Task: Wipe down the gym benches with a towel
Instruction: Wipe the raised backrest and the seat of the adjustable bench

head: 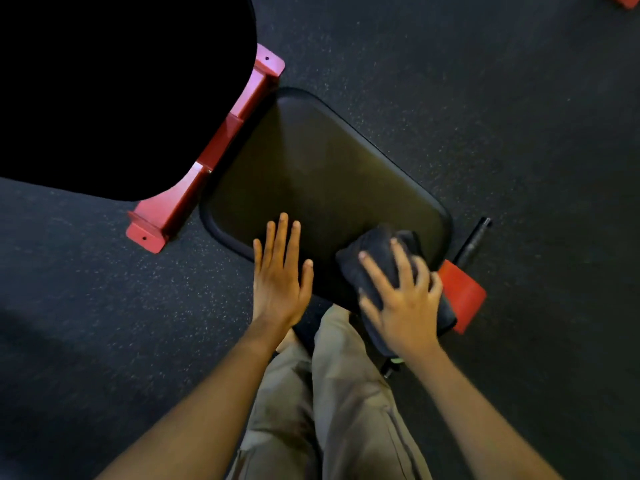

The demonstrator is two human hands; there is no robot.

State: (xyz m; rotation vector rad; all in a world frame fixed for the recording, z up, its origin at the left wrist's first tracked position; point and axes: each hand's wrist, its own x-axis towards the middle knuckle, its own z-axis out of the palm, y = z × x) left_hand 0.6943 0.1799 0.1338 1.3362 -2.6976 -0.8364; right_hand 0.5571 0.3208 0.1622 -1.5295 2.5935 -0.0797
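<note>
On the bench pad (322,174), left hand (278,285) flat (palm down), right hand (401,299) curled over the towel (374,251).

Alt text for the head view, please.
A person's right hand grips a dark folded towel on a black padded bench seat, left hand flat beside it. Below, red metal frame parts stand on dark speckled floor.

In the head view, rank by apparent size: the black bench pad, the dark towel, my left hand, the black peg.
1. black bench pad
2. dark towel and left hand: alike, unranked; the right hand hides part of the towel
3. black peg
</note>
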